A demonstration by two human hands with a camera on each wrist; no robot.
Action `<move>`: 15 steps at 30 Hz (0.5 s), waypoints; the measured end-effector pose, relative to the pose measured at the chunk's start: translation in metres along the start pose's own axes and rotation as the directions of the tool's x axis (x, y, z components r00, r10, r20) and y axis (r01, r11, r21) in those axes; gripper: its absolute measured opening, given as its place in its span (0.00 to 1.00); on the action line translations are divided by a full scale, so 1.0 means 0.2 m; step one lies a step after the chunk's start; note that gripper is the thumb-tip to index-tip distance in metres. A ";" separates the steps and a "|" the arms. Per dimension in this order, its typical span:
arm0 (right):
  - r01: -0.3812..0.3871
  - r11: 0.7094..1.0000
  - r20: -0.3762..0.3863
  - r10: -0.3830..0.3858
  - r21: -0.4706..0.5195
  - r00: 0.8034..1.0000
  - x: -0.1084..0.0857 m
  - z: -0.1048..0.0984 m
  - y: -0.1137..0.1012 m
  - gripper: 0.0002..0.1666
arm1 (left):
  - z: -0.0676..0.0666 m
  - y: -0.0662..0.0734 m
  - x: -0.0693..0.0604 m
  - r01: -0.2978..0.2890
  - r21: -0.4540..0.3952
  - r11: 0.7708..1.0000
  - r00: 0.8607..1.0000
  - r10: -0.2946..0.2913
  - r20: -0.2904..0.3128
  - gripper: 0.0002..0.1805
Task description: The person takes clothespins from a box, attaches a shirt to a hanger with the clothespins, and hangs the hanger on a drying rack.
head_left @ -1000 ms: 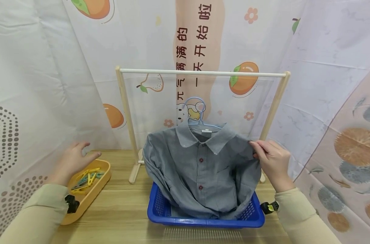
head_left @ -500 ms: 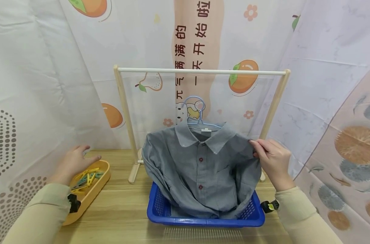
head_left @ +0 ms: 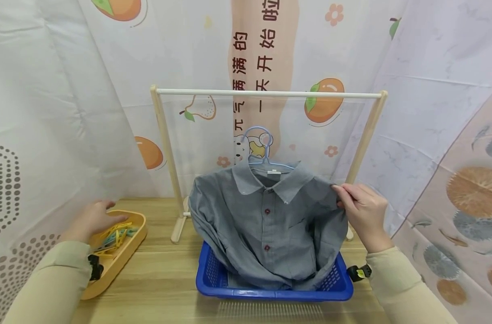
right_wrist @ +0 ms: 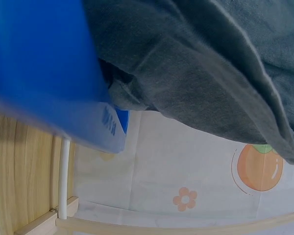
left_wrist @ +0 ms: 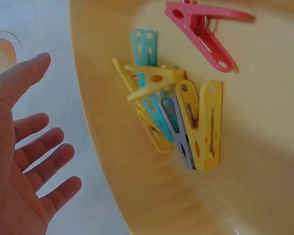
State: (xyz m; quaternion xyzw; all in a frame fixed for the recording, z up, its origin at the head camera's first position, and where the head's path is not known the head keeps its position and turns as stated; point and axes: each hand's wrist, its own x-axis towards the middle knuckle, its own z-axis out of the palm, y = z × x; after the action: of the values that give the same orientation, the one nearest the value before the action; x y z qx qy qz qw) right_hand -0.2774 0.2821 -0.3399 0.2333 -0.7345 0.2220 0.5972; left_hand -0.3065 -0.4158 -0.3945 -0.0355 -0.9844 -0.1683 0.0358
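A grey shirt [head_left: 250, 229] with a collar and dark red buttons is on a light blue hanger [head_left: 266, 139], its lower part bunched in a blue basket [head_left: 274, 294]. My right hand [head_left: 363, 213] pinches the shirt's shoulder at the right between thumb and fingers. At the left, my left hand [head_left: 92, 220] hovers over the yellow tray [head_left: 142, 220] with its fingers spread, holding nothing. Several yellow, teal and grey clothespins [left_wrist: 206, 127] lie together in that tray, and a red clothespin [left_wrist: 201, 29] lies apart from them. In the left wrist view the fingers are apart from all of these.
Behind the basket stands a drying rack with a white bar [head_left: 270, 93] and wooden posts [head_left: 166, 153]. The wooden table [head_left: 160, 270] shows between tray and basket. Printed curtains [head_left: 197, 49] hang at the back and both sides.
My left hand has lowered slightly toward the tray of clothespins. The right hand keeps its pinch on the shirt's shoulder, and the shirt stays where it was.
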 end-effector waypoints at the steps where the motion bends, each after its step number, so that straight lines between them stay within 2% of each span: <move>1: 0.001 1.000 0.001 -0.001 0.002 1.000 0.00 0.00 0.00 0.11 | 0.00 -0.01 0.00 -0.007 0.001 1.000 1.000 0.007 0.009 0.48; 7: 0.010 1.000 0.000 -0.010 0.002 1.000 0.01 0.00 -0.01 0.09 | 0.02 -0.05 0.01 -0.044 0.005 0.999 0.998 0.044 0.046 0.46; 15: 0.003 1.000 0.016 -0.003 -0.002 1.000 0.01 0.00 -0.02 0.11 | 0.02 -0.09 0.03 -0.010 -0.015 1.000 0.992 0.012 0.126 0.44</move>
State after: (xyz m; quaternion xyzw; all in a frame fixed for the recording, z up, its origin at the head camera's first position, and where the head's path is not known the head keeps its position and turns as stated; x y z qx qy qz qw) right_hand -0.2745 0.2788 -0.3371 0.2357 -0.7390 0.2184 0.5921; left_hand -0.3142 -0.4306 -0.4044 -0.0517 -0.9833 -0.1727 -0.0256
